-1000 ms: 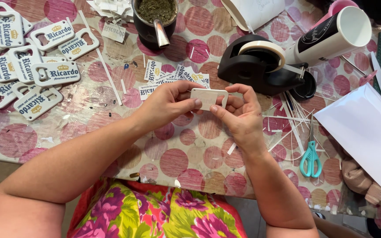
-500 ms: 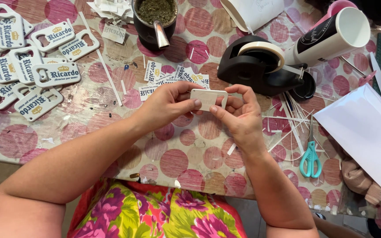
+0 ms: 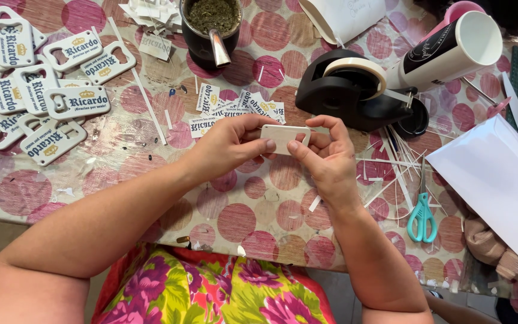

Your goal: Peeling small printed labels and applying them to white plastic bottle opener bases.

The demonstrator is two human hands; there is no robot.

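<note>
Both hands, left hand and right hand, pinch a small white rectangular plastic tag above the table; thumbs should press evenly, keeping it level.

Your table wears a cloth with pink and brown dots. On it, far left, white bottle-opener tags; at top a dark cup of herbs; centre, printed labels; beside them a black tape dispenser; right, teal scissors, white paper, paper strips
</note>
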